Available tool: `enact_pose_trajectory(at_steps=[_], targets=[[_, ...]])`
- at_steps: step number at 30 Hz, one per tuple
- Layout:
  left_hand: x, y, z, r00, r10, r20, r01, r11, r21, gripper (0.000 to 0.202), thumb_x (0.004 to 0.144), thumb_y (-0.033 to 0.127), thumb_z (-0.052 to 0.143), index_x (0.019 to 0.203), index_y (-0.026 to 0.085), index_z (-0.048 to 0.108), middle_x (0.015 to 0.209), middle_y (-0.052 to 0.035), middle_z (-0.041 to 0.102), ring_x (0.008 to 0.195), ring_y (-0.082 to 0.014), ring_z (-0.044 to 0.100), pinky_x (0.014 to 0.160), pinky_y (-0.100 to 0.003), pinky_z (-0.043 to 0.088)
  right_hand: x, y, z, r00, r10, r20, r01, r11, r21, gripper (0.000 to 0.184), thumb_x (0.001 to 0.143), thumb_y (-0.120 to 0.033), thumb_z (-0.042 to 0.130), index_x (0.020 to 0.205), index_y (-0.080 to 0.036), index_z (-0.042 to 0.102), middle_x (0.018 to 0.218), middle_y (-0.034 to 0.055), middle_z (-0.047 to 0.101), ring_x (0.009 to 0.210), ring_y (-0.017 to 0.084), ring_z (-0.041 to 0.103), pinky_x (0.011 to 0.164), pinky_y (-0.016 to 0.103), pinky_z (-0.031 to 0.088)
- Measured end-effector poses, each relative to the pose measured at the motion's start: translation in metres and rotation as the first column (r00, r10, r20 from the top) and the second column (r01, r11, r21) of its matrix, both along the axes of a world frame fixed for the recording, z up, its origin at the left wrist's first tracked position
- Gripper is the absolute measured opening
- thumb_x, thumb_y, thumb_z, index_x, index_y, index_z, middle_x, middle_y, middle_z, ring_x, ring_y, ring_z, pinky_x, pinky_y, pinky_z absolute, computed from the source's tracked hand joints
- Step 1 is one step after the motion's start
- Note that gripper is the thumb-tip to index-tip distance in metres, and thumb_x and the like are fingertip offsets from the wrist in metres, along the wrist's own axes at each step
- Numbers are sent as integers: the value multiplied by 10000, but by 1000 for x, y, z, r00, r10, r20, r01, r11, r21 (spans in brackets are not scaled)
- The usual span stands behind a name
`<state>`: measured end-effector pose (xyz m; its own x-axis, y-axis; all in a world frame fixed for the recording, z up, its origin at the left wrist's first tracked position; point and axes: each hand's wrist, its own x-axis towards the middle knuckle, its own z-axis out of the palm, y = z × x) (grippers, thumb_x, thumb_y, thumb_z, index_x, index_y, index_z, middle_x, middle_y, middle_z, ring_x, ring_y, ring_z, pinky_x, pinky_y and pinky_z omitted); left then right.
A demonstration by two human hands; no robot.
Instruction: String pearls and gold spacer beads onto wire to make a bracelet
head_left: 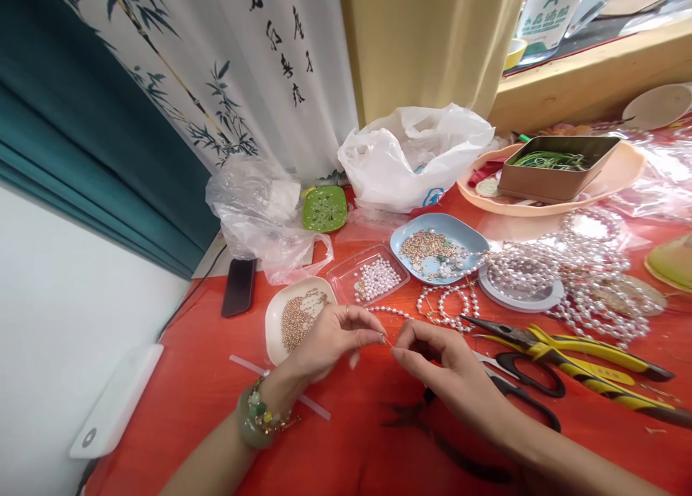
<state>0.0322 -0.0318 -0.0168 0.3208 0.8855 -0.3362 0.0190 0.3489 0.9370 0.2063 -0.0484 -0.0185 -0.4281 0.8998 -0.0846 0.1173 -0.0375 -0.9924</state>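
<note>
My left hand (335,337) and my right hand (440,366) meet over the red tablecloth (216,395), fingertips pinched together on a thin wire or thread (388,341). A short strand of white pearls (390,311) trails from the left fingers. A white dish of gold beads (295,316) sits just behind my left hand. A clear tray of loose pearls (373,278) and a blue dish of gold findings (435,249) lie further back. My left wrist wears a green bracelet.
Yellow-handled pliers (584,348) and black scissors (524,388) lie right of my right hand. Pearl bracelets (573,280) pile up at right. A phone (238,287), plastic bags (411,153), a green dish (324,209), a tin on a peach tray (556,166) and a white device (116,402) surround.
</note>
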Motion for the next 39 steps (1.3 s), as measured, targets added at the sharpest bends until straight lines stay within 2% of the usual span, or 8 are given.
enact_pose_trajectory(at_steps=[14,19,22,25,28,30,34,39], targets=[[0,0,1,1000,-21,-5,21,1000,18,131,648,239,701,683,122,653,639,6,605,381,-18,430,325,-137,323,0,1,0,1000,9,20,-9,1000,2,159,746,-241,455,596,-188,451,562,-40,428,536,113,380,519,238,297],[-2,0,5,990,-109,-92,111,994,14,166,644,267,694,724,125,666,668,-19,630,457,-54,473,359,-151,364,1,1,-2,999,25,44,-27,999,46,192,772,-289,457,617,-181,489,575,-22,473,549,126,421,527,245,330],[-9,3,12,967,-134,-216,142,990,24,213,658,277,672,823,143,672,697,-30,650,480,-71,482,384,-167,377,1,1,-4,997,6,76,-15,993,118,205,792,-313,463,659,-174,536,617,3,533,577,140,469,556,258,361],[-20,12,21,900,2,-436,82,981,174,195,691,286,638,836,162,675,694,-20,654,435,-55,443,428,-185,373,-1,2,-7,995,-22,94,6,986,166,202,798,-316,471,673,-177,548,618,10,548,571,143,485,555,261,374],[-28,29,26,788,180,-589,58,930,362,136,720,261,598,781,167,675,700,-20,658,464,-81,479,476,-210,386,-2,3,-10,994,-34,106,19,989,145,203,797,-324,484,660,-184,533,569,-13,502,496,120,440,486,240,358],[-28,42,24,710,246,-660,107,888,447,122,742,219,561,769,172,671,727,-26,672,551,-119,545,544,-233,413,-3,3,-12,994,-36,104,24,993,114,196,798,-329,492,671,-187,536,547,-28,478,461,108,417,451,228,344],[-19,65,15,567,222,-793,338,815,471,140,731,136,549,765,182,677,801,-39,692,742,-174,604,711,-275,422,-3,3,-14,997,-42,71,36,997,72,201,813,-323,485,677,-189,547,532,-35,490,449,102,444,450,219,355],[-10,74,3,522,215,-825,376,811,449,130,687,92,575,652,174,669,702,-60,670,727,-204,597,704,-296,410,-2,3,-15,998,-31,47,29,999,39,207,828,-307,473,676,-182,539,608,-11,571,463,93,471,475,215,381]])
